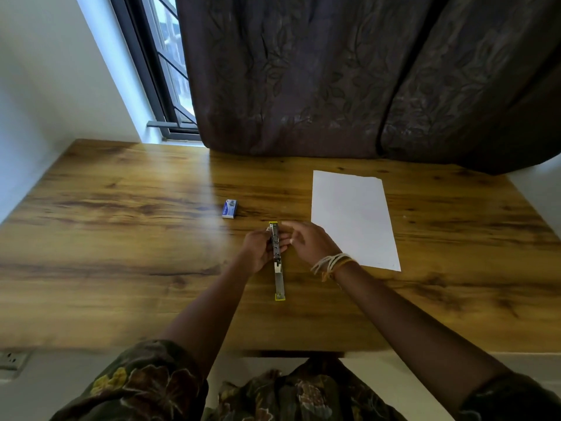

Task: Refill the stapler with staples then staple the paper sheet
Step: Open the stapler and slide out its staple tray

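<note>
Left hand (260,247) grips opened stapler (277,256) — right hand (306,241) relaxed, staples indiscernible.

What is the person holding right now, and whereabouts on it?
The left hand grips the opened stapler around its far half. The right hand hovers beside it, fingers relaxed, holding nothing visible.

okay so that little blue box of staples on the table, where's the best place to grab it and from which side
Pinch the staple box across its two long sides, coming straight down from above. It lies flat on the table, small and low, with bare wood all round. The right hand, open beside the stapler, looks freest.
</note>
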